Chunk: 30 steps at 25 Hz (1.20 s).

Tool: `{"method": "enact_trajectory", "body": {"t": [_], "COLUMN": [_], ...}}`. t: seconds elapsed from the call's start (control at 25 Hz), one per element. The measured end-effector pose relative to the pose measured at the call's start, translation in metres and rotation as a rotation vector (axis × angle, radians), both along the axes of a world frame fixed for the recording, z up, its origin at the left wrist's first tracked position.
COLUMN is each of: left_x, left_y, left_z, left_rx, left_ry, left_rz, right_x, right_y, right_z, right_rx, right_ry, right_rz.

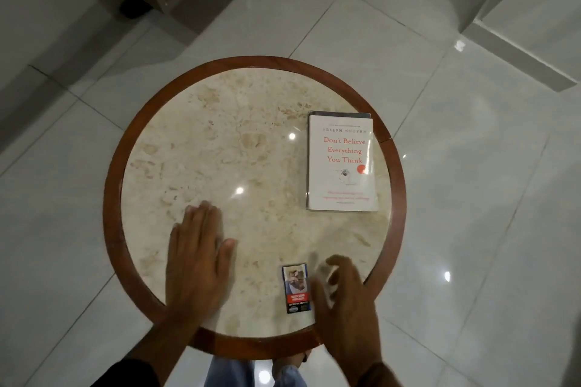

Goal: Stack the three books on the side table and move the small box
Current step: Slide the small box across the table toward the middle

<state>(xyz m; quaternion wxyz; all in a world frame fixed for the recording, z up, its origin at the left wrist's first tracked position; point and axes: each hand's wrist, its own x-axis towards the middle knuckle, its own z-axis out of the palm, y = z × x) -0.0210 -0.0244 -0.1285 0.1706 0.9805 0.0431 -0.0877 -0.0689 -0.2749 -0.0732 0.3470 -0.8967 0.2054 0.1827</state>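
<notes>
**Ana:** Two hands are over the near part of the side table (113, 229). Why is the small box (297, 289) so close to the edge?

**Ben:** I think it sits near the person so it is easy to reach. It lies flat on the stone top, right by the wooden rim.

**Ana:** Is the right hand (345, 302) holding it?

**Ben:** No. That hand is just beside the box, on its right. The fingers are bent and spread apart, and they hold nothing. The hand looks blurry, so I can't tell if a finger touches the box.

**Ana:** And the left hand (198, 261)?

**Ben:** It is open and flat, palm down, over the bare stone. It is left of the box, with a gap between them. It holds nothing. Maybe it keeps the table steady, but that is my guess.

**Ana:** Where are the books?

**Ben:** Farther off, on the right side of the table, well apart from both hands. The white book (342, 163) lies on top, face up. A dark edge of another book (342, 114) peeks out behind it. I can't tell if a third one is under there.

**Ana:** So the pile looks done?

**Ben:** I think so.
</notes>
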Motion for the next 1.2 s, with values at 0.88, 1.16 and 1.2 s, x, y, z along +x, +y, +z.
{"method": "enact_trajectory", "body": {"t": [0.88,1.16,1.2], "left_x": [-0.034,-0.036,-0.034], "left_y": [0.086,0.078,0.078], "left_z": [-0.061,-0.056,-0.055], "left_rx": [0.078,-0.001,-0.009], "left_ry": [-0.104,-0.117,-0.116], "left_rz": [0.007,0.03,0.031], "right_x": [0.164,0.181,0.18], "right_y": [0.221,0.244,0.245], "right_z": [-0.037,-0.051,-0.053], "right_rx": [-0.155,-0.333,-0.357], "right_ry": [-0.15,-0.179,-0.19], "right_rz": [0.171,0.196,0.199]}}
